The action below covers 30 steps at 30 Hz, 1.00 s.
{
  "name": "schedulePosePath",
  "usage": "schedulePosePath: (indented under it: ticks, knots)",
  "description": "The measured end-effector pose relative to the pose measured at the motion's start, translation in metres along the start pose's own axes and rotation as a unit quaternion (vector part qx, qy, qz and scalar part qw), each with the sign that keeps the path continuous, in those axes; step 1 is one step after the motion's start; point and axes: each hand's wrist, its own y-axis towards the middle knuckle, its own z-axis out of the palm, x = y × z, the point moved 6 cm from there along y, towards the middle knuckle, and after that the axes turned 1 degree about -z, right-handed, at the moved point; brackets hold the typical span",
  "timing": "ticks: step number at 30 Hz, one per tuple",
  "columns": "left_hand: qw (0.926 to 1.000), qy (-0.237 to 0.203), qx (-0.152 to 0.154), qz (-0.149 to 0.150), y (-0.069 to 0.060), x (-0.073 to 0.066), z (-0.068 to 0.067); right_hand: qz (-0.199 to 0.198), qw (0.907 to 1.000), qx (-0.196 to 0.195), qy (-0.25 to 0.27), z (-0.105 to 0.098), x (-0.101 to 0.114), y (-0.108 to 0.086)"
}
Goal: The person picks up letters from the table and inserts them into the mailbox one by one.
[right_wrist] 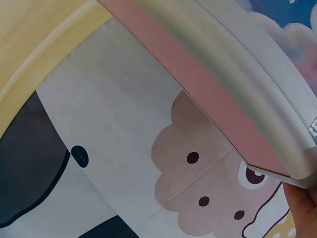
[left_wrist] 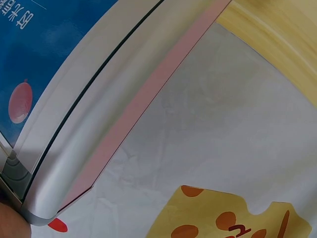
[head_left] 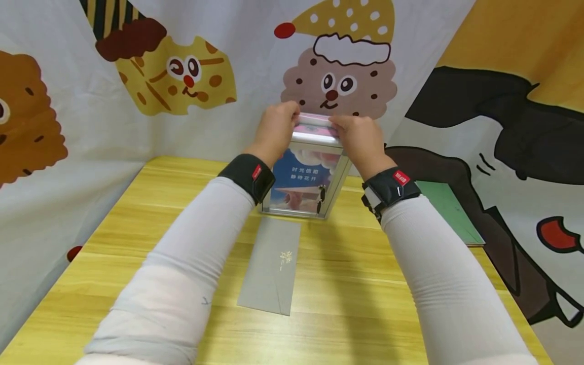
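A silver-framed letter box (head_left: 301,175) with a blue-and-pink printed front and white lettering stands at the far side of the table. My left hand (head_left: 276,129) grips its top left corner, and my right hand (head_left: 360,139) grips the top right one with fingers curled. Part of each hand's fingers is hidden by the box. In the left wrist view the rounded silver top edge (left_wrist: 104,109) runs above a pink strip; the right wrist view shows that same pink strip (right_wrist: 198,104). Small keys (head_left: 321,197) hang low on the front.
A grey envelope (head_left: 271,268) with a gold print lies on the wooden table (head_left: 191,203) in front of the box. A green flat piece (head_left: 449,213) lies at the right edge. A cartoon-printed cloth (head_left: 255,66) hangs close behind.
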Motion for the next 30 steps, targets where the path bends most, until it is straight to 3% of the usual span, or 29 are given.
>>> schedulePosePath:
  ticks: [12, 17, 22, 26, 28, 30]
  knots:
    - [1.0, 0.008, 0.003, -0.001, 0.002, 0.002, 0.001, 0.006, 0.9999, 0.015, 0.001, 0.002, -0.001, -0.003]
    - [0.9998, -0.006, -0.016, 0.012, -0.006, 0.0, -0.005, 0.002, 0.9998, -0.005, 0.019, -0.002, 0.001, -0.011]
    - [0.9965, -0.021, -0.059, 0.054, -0.04, -0.003, -0.025, -0.029, 0.9933, -0.099, 0.052, -0.022, 0.004, -0.042]
    - [0.9917, -0.029, -0.104, 0.07, -0.075, 0.006, -0.039, -0.052, 0.983, -0.167, 0.054, -0.036, 0.003, -0.077]
    - [0.9919, -0.032, -0.107, 0.06, -0.089, 0.015, -0.04, -0.045, 0.9821, -0.174, 0.057, -0.037, 0.0, -0.095]
    - [0.9952, -0.04, -0.085, 0.027, -0.102, 0.027, -0.035, -0.027, 0.9837, -0.166, 0.062, -0.035, -0.003, -0.11]
